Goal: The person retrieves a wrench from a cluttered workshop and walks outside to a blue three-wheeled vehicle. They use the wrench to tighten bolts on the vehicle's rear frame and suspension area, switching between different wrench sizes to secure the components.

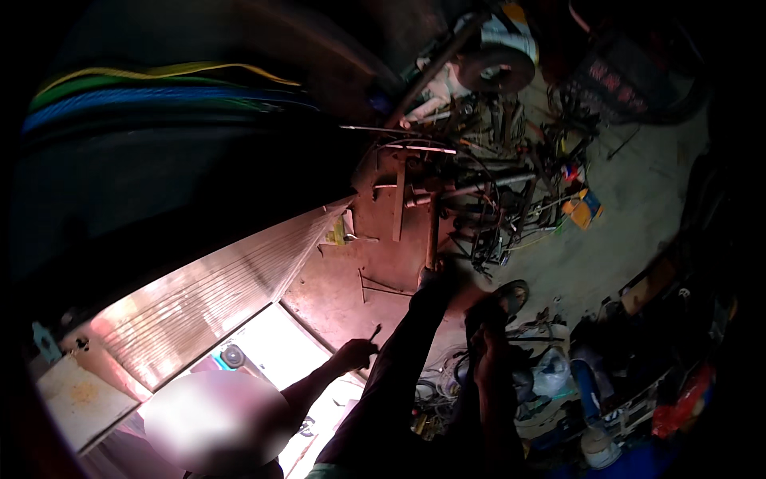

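- Tool (376, 331), thin and dark, juts out of the left hand (356, 356), and that's where the eye goes: left of the legs, over the lit side of the scene.
- Long axis runs outward from the person, leaning slightly right, with the free end up by the fingers, aimed roughly at the thin frame (384, 288) on the floor (327, 272).
- Left hand is the nearer one, no contest: its fingers are closed around the tool's lower end, its forearm slanting in from lower left.
- Right hand (488, 353) sits well across to the right, low over dark clothing; gripping or slack, cannot tell in this gloom.
- From that right hand, the tool lies leftward and slightly farther out, with the left leg (407, 345) in between.
- Bright white panel (275, 339) just left of the left hand, corrugated sheet (215, 299) rising past it.
- Scrap pile (499, 180) spreads well ahead and right, well apart from both hands; tyre (523, 73) at its far end.
- Cables (439, 383) tangle between the left leg and the right hand, down in shadow.
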A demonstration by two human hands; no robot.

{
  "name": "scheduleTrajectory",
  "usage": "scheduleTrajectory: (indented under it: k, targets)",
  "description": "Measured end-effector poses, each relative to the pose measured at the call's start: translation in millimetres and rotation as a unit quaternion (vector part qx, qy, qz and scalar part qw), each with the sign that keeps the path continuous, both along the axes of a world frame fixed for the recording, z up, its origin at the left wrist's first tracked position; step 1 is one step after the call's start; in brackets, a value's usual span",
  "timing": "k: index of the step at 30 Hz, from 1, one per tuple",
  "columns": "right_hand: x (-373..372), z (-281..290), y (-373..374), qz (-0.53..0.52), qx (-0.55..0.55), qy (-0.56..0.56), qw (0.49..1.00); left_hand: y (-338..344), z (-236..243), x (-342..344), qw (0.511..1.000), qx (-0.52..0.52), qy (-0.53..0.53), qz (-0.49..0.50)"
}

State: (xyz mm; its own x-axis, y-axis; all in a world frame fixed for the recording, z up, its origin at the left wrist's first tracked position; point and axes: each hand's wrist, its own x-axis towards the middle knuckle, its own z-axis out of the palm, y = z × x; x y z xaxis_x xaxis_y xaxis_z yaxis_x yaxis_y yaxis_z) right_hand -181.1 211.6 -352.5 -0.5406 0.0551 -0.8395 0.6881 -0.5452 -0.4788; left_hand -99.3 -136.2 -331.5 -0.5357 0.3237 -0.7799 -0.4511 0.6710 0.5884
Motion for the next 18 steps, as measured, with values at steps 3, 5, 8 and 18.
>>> scheduleTrajectory:
  k: [3, 5, 8, 18]
  targets:
    - [-12.4, 63.5, -6.1, 0.003, -0.012, -0.011, 1.0, -35.5, 57.7, 31.5, 0.907, -0.053, -0.299, 0.292]
    - [-24.8, 105.6, -8.4, 0.055, 0.005, 0.033, 0.998, -36.3, 102.5, 26.6, 0.906, -0.074, -0.316, 0.273]
    - [-55.9, 166.6, -13.2, 0.188, 0.028, 0.086, 0.978, -32.6, 165.4, 38.0, 0.954, -0.077, -0.255, 0.136]
    - [-62.7, 307.0, -6.2, 0.498, 0.179, 0.316, 0.788, 63.7, 262.4, 261.1, 0.854, -0.023, -0.198, 0.48]
